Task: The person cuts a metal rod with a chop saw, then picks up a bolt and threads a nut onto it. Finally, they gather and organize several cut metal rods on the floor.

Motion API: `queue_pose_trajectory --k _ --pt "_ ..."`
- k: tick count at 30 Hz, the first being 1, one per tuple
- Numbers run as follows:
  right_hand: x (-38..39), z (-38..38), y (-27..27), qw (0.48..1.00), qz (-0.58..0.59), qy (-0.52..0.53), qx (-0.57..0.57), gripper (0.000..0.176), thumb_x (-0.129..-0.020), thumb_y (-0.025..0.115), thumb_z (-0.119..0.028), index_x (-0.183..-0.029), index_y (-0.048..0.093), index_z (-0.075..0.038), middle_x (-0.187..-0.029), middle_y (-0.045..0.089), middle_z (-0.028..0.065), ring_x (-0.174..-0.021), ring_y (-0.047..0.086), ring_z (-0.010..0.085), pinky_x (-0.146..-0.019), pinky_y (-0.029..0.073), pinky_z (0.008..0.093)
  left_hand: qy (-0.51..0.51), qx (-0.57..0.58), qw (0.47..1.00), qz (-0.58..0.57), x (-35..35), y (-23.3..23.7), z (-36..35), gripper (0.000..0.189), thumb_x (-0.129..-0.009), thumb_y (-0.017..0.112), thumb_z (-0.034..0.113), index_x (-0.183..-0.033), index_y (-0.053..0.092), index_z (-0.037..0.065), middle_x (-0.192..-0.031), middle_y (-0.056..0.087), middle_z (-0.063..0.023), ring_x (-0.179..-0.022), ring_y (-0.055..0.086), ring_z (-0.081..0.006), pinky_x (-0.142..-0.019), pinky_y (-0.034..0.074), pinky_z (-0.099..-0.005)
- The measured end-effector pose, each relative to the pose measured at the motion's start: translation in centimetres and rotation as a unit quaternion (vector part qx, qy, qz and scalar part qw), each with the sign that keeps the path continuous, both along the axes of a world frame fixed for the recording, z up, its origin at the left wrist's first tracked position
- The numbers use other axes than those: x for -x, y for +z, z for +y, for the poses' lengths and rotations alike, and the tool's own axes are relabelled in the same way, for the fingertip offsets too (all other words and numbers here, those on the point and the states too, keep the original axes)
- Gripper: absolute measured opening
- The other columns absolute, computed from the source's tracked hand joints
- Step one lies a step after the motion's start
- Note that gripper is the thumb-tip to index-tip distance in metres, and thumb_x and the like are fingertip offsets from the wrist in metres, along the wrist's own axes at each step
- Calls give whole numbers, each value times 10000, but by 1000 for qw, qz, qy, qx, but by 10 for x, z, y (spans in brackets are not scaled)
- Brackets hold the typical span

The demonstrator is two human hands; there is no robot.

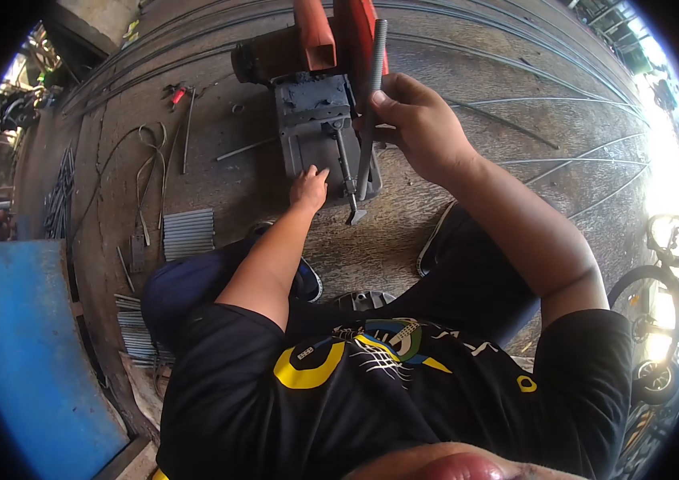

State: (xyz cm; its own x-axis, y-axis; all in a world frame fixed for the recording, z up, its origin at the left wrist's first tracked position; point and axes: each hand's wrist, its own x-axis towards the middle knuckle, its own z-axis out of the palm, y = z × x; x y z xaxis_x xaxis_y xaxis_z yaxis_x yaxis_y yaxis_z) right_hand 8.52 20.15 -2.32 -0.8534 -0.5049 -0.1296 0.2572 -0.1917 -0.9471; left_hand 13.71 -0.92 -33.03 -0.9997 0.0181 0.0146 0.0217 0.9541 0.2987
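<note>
A metal rod with a threaded upper end [378,60] stands nearly upright in my right hand [418,124], pinched between thumb and fingers. Its lower end reaches down beside the right edge of a grey machine base [307,156]. My left hand [310,190] rests at the near left part of that base, fingers apart and nothing visible in them. Between my hands lies a clamp screw with a handle [343,156]. Behind the base is the red body of the machine [317,40].
Cut rods lie in a stack [188,234] left of my knee, with another stack [138,336] nearer. Long thin bars [507,88] cross the floor behind and to the right. A blue panel [27,344] is at the left, a bicycle [663,296] at the right.
</note>
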Motion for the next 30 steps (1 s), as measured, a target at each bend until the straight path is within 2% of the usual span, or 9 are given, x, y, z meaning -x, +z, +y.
queue_pose_trajectory --k 10,12,14,16,17,19,20,24,30 --pt "5 22 28 988 -64 -79 120 135 -961 491 -130 -991 488 2 -974 583 125 -910 623 258 -823 531 403 197 -49 977 -58 20 7 -20 177 -825 536 199 -934 597 73 -947 637 -166 -892 616 -375 -756 510 -461" --pt "17 28 32 987 -40 -62 143 136 -961 487 -124 -994 481 8 -976 585 135 -937 623 270 -855 530 413 422 -216 878 68 31 2 -33 193 -836 568 231 -942 609 76 -911 661 -179 -877 634 -359 -763 500 -441" --pt "26 29 42 977 -28 -112 181 138 -961 486 -122 -992 469 12 -973 584 142 -939 626 276 -884 530 419 571 -427 658 243 40 3 -56 237 -868 568 203 -976 558 -7 -953 639 -181 -858 623 -283 -751 489 -390" --pt "29 27 54 972 -28 -105 210 145 -972 459 -119 -1016 477 19 -1020 559 166 -1031 573 301 -953 475 421 616 -496 532 303 43 47 -64 247 -900 547 210 -1032 523 3 -974 604 -145 -830 583 -237 -739 473 -354" --pt "31 25 60 965 -17 -113 238 137 -970 464 -119 -993 465 16 -993 570 157 -993 599 299 -917 508 417 613 -498 527 313 45 79 -61 247 -900 547 210 -1032 523 3 -974 604 -145 -830 583 -237 -739 473 -354" --pt "31 22 73 955 7 -120 269 131 -971 462 -120 -973 449 10 -987 568 151 -982 616 302 -876 546 402 384 -703 444 401 49 157 -44 215 -938 510 198 -1077 495 34 -965 556 -88 -792 532 -172 -710 458 -310" --pt "28 21 79 956 11 -112 271 131 -971 462 -120 -973 449 10 -987 568 151 -982 616 302 -876 546 402 292 -691 505 427 47 196 -34 192 -958 484 178 -1101 473 51 -908 519 -41 -735 487 -134 -693 435 -267" --pt "19 23 91 945 68 -83 309 113 -972 455 -117 -991 456 -5 -1038 536 152 -1016 605 304 -851 557 380 -14 -709 556 434 14 313 23 247 -970 505 230 -1130 471 46 -1013 580 -97 -859 587 -153 -762 484 -286" --pt "2 22 100 933 108 -72 336 89 -965 467 -102 -1013 480 -28 -1031 574 147 -1029 601 299 -856 554 380 -105 -735 568 356 -23 348 73 260 -919 597 172 -1139 548 42 -901 595 -36 -820 576 -128 -757 466 -278"
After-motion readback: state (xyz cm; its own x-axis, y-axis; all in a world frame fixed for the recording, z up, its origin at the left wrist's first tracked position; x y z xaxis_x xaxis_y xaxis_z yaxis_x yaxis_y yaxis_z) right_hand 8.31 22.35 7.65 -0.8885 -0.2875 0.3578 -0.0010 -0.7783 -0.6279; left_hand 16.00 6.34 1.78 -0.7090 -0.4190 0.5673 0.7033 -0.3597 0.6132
